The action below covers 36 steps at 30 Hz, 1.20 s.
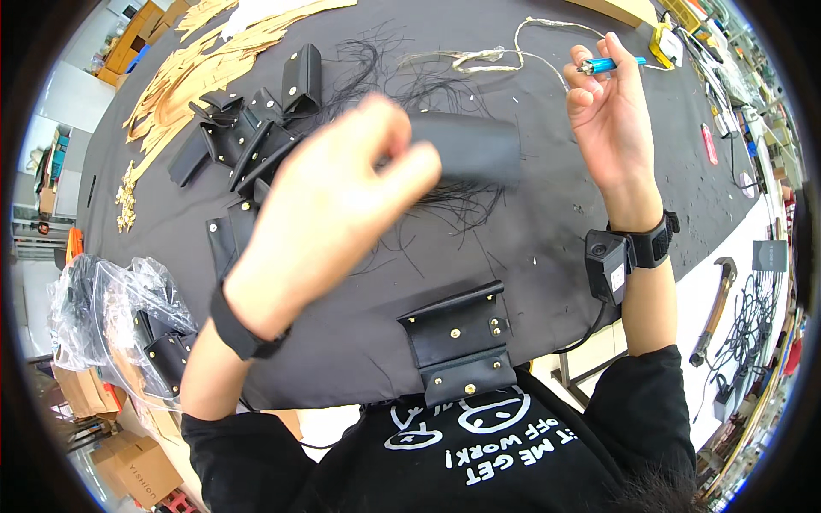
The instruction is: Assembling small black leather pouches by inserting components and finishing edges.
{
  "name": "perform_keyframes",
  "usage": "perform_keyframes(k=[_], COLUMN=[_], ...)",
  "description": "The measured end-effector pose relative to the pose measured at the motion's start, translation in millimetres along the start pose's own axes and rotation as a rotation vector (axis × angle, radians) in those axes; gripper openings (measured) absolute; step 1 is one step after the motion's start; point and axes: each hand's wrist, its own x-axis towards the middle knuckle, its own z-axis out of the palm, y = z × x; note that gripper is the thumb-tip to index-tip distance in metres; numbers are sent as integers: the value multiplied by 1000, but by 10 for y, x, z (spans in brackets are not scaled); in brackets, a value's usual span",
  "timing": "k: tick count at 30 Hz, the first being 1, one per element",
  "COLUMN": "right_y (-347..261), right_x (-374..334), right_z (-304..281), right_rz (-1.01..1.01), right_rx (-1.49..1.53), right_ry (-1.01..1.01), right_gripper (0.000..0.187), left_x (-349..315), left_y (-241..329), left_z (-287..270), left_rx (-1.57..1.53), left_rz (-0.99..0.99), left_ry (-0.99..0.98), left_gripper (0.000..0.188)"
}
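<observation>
My left hand [342, 192] is smeared by motion, with fingers curled and the thumb toward the right. Next to its thumb is a smooth black leather piece [470, 147]; whether the hand grips it, I cannot tell. Raised at the upper right, my right hand [614, 120] closes its fingers round a blue lighter [611, 65] with a metal end. A black snap-studded leather holder [455, 338] lies at the near table edge. More black leather holders [244, 141] are heaped left of my left hand. Loose black threads [453, 209] lie around the leather piece.
Tan leather strips [192, 81] cover the far left, with small brass fittings [126, 201] below them. A clear plastic bag [120, 295] sits at the left edge. At right are a pink lighter [709, 144], a hammer [714, 312] and black cables [748, 329]. A whitish cord [517, 51] crosses the far side.
</observation>
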Motion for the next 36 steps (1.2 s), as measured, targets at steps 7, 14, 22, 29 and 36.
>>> perform_keyframes(k=[7,14,22,29,36], right_y=[69,497,811,931,999], right_x=[-142,-542,-657,-659,-648], right_z=[192,640,632,507,443], right_rz=[108,149,62,13,-20], right_rx=[-7,-359,-520,-734,-805], right_ry=[-165,-221,-290,-460,-480], right_gripper=[24,19,15,18,20], left_x=[-330,-248,-378,-411,-390], left_y=[8,-164,-365,-426,-454], left_z=[174,-110,-133,2,65], left_rx=[83,-282,-148,-146,-159], left_rz=[151,-114,-102,-61,-8], left_ry=[-230,-294,-394,-425,-405], left_gripper=[14,21,32,24,17])
